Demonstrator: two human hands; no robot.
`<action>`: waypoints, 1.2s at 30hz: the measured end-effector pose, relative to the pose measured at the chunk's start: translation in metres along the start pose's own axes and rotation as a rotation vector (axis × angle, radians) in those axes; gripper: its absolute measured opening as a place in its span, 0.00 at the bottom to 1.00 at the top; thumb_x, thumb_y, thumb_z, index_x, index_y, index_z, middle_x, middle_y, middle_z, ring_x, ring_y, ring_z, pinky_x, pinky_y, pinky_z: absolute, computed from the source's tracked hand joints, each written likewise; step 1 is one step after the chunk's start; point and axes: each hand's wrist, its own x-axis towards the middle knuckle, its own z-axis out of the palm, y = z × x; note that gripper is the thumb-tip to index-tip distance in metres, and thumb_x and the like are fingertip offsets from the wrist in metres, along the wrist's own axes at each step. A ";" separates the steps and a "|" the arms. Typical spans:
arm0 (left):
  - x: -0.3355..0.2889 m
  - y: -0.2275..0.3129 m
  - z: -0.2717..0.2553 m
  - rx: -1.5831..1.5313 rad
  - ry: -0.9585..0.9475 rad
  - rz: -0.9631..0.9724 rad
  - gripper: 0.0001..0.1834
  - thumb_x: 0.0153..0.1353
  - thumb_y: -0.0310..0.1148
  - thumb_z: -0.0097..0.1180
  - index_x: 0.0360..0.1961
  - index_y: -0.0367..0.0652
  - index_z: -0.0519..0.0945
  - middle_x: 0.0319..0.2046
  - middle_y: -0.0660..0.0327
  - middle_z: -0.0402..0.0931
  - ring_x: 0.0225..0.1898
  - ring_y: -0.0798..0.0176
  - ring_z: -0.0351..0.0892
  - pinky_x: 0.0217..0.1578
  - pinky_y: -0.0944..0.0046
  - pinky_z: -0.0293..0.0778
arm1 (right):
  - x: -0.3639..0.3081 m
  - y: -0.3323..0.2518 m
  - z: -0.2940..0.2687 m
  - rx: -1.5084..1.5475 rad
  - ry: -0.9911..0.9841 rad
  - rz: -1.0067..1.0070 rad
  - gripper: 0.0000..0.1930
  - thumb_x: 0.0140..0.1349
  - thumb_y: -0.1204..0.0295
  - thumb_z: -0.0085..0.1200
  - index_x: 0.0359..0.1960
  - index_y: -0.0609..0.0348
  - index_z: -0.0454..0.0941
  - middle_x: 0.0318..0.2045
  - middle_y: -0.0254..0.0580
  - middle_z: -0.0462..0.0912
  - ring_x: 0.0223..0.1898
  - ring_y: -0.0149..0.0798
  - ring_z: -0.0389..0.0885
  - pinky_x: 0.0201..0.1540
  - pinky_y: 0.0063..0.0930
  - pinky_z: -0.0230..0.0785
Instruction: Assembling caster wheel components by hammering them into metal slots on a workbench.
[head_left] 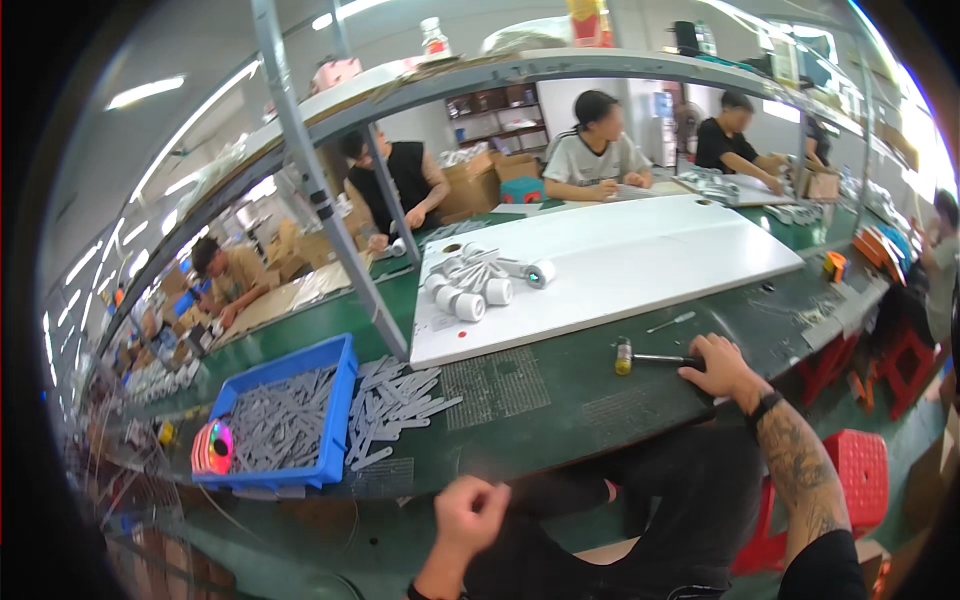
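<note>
My right hand [715,366] is closed round the handle end of a hammer [660,358], which lies on the green work table. The hammer has a black handle and a small head with a yellow face, pointing left. Over my lap, in front of the table edge, my left hand [470,514] is curled into a loose, slightly blurred fist. Nothing shows in it. Beyond the hammer, a small screwdriver [671,322] with a pale handle rests on the table.
A blue bin [345,410] of flat grey strips stands at left, with loose strips [392,405] beside it. White cylindrical parts with grey arms [480,285] lie on a white board [620,260]. A metal post [320,190] rises nearby. Several people sit beyond; a red stool [860,470] stands right.
</note>
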 end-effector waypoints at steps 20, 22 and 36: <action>0.035 -0.064 -0.017 0.764 -0.017 -0.169 0.06 0.68 0.38 0.61 0.40 0.52 0.79 0.38 0.60 0.79 0.46 0.45 0.79 0.45 0.40 0.72 | -0.014 -0.014 0.019 0.120 0.374 0.247 0.22 0.56 0.45 0.75 0.38 0.49 0.87 0.41 0.36 0.85 0.54 0.45 0.80 0.62 0.47 0.60; 0.033 -0.062 -0.016 0.759 -0.030 -0.203 0.06 0.67 0.38 0.61 0.40 0.52 0.79 0.39 0.60 0.79 0.47 0.45 0.79 0.45 0.40 0.72 | -0.017 -0.016 0.017 0.133 0.346 0.257 0.22 0.56 0.45 0.75 0.37 0.49 0.88 0.41 0.36 0.85 0.54 0.45 0.79 0.63 0.46 0.60; 0.159 -0.012 -0.040 0.196 -0.472 -0.361 0.16 0.67 0.43 0.74 0.35 0.41 0.85 0.28 0.64 0.83 0.32 0.69 0.79 0.37 0.63 0.77 | 0.035 -0.077 -0.014 -0.023 0.308 0.063 0.28 0.58 0.46 0.74 0.53 0.48 0.83 0.52 0.44 0.83 0.63 0.52 0.76 0.66 0.54 0.60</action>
